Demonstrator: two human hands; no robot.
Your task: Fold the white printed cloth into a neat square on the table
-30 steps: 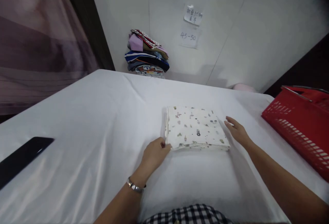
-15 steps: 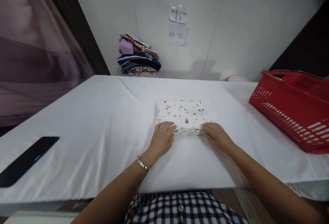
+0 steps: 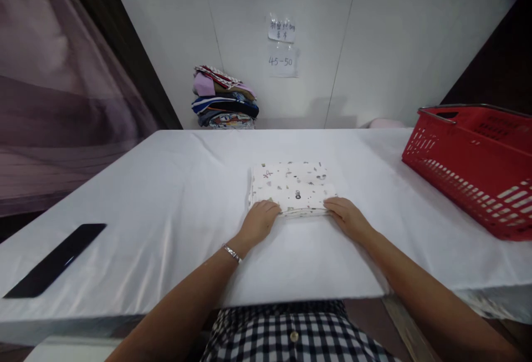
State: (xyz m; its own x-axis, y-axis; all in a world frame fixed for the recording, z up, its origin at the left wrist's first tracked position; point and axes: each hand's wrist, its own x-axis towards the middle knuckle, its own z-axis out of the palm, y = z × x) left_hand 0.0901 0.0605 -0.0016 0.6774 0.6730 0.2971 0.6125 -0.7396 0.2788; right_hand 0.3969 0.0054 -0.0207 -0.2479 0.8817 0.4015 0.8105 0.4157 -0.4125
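Head view: a folded white cloth (image 3: 291, 187) with small dark printed marks lies flat on the white-covered table (image 3: 166, 195), near the middle and close to the front edge. The left hand (image 3: 258, 221), bracelet at the wrist, rests on the cloth's near left corner with fingers curled loosely over the edge; whether it pinches the fabric cannot be told. The right hand (image 3: 348, 217) lies at the near right corner, fingers half bent and touching the edge, grip likewise unclear. A red basket (image 3: 477, 162) stands on the table at the right, well apart from the cloth. A flat black object (image 3: 56, 259) lies at the left front. A stack of folded clothes (image 3: 224, 98) sits against the far wall, below two paper notes (image 3: 282, 46).
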